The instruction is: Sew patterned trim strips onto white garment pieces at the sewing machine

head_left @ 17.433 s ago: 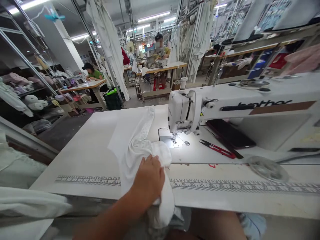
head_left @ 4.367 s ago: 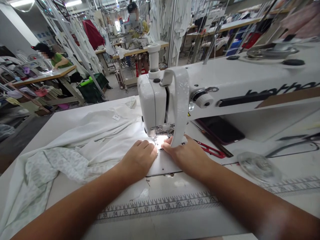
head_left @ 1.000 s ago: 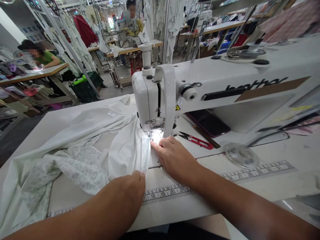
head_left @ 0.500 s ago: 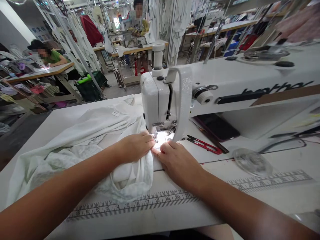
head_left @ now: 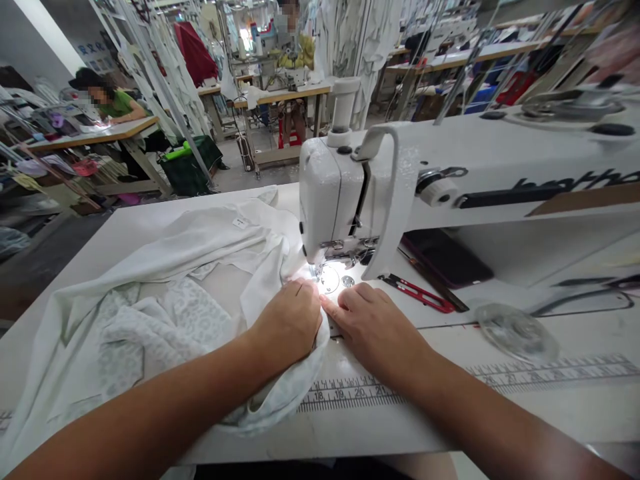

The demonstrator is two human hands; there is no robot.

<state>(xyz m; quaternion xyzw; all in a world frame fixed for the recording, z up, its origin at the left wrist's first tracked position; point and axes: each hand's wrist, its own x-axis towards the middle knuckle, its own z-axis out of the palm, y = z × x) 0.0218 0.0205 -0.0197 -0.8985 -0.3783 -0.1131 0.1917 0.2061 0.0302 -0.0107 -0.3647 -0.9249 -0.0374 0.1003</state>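
Observation:
A pale white garment (head_left: 200,243) with a faint leopard-spot print on part of it lies bunched over the left of the sewing table. My left hand (head_left: 290,317) is curled closed on its edge, just in front of the needle area. Beside it, my right hand (head_left: 367,317) has its thumb and forefinger at the same edge, the other fingers folded in; the exact pinch is partly hidden. Above both hands stands the white head of a sewing machine (head_left: 330,193), its lamp lighting the needle plate (head_left: 330,279).
Right of the needle lie red thread snips (head_left: 420,293), a brown-handled tool (head_left: 435,283) and a dark phone (head_left: 450,257). A clear plastic disc (head_left: 517,331) rests nearer me. A printed ruler strip (head_left: 350,395) runs along the front. Two people work at other machines behind.
My left hand has drawn back toward me from the needle and curled more tightly on the garment. The garment's front fold has shifted to the right. The camera view has moved slightly left.

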